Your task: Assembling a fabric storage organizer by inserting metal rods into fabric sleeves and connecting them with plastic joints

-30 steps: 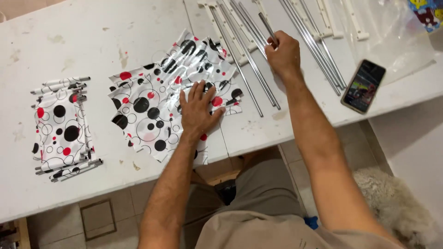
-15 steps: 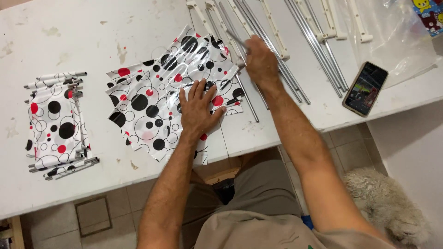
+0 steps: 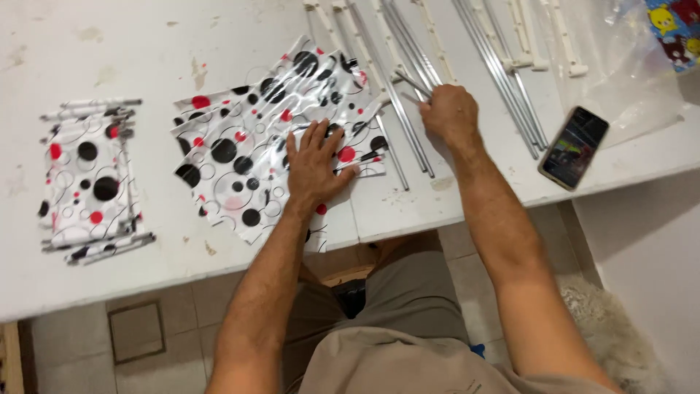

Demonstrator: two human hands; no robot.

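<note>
Lying at the far left of the white table (image 3: pixel 182 29): a smaller bundle of dotted sheet (image 3: pixel 87 179), white with black and red circles, wrapped around thin rods that are sticking out at its top and bottom edges, well apart from both hands. Spreading across the middle: a larger dotted plastic sheet (image 3: pixel 248 138) of the same pattern, wrinkled and glossy, reaching from the table's middle down to its near edge. Pressing flat on the right part of that sheet: the left hand (image 3: pixel 313 164), palm down, fingers splayed and released, gripping nothing, with the sheet lying directly beneath it and stretching away to its left. Running just right of the sheet: several long metal rods (image 3: pixel 397 109), lying side by side and slanting up toward the far edge. Closing on the near end of one of those rods: the right hand (image 3: pixel 450 113), fingers curled and grasping it, with the rest of the rods touching or just beside its knuckles. Resting further right: more rods and white plastic rails (image 3: pixel 521 44), then a phone (image 3: pixel 574 147) with its screen lit near the table's edge, and a clear plastic bag (image 3: pixel 627 73) beyond it.
</note>
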